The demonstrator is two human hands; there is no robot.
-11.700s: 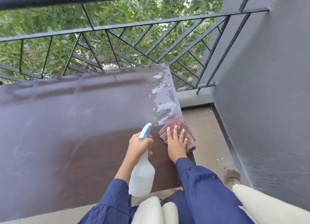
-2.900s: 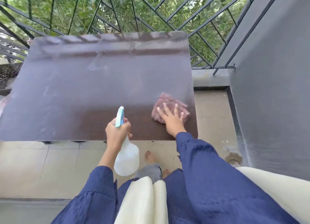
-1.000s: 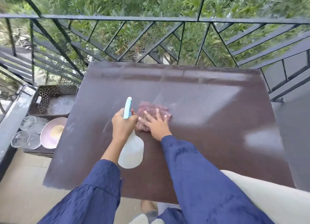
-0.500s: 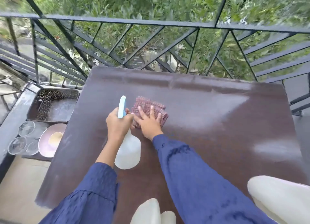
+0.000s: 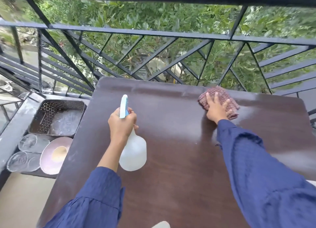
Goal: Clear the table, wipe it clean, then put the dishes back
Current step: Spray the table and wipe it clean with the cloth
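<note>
The dark brown table point(image 5: 179, 159) fills the middle of the view and carries no dishes. My left hand point(image 5: 121, 123) grips the neck of a white spray bottle point(image 5: 133, 151) with a light blue trigger, held just above the table's left half. My right hand point(image 5: 216, 108) lies flat, fingers spread, on a red checked cloth point(image 5: 225, 98) at the table's far right part, near the back edge. A wet sheen shows on the surface to the right of the cloth.
On a low ledge to the left stand a perforated metal basket point(image 5: 56, 116), a pink plate point(image 5: 53, 154) and clear glass dishes point(image 5: 25, 151). A black metal railing point(image 5: 153, 57) runs behind the table, foliage beyond it. Tiled floor lies at lower left.
My right hand has slid the cloth from the middle of the table, beside the bottle, out to the far right. The left hand with the bottle has stayed near the table's left half.
</note>
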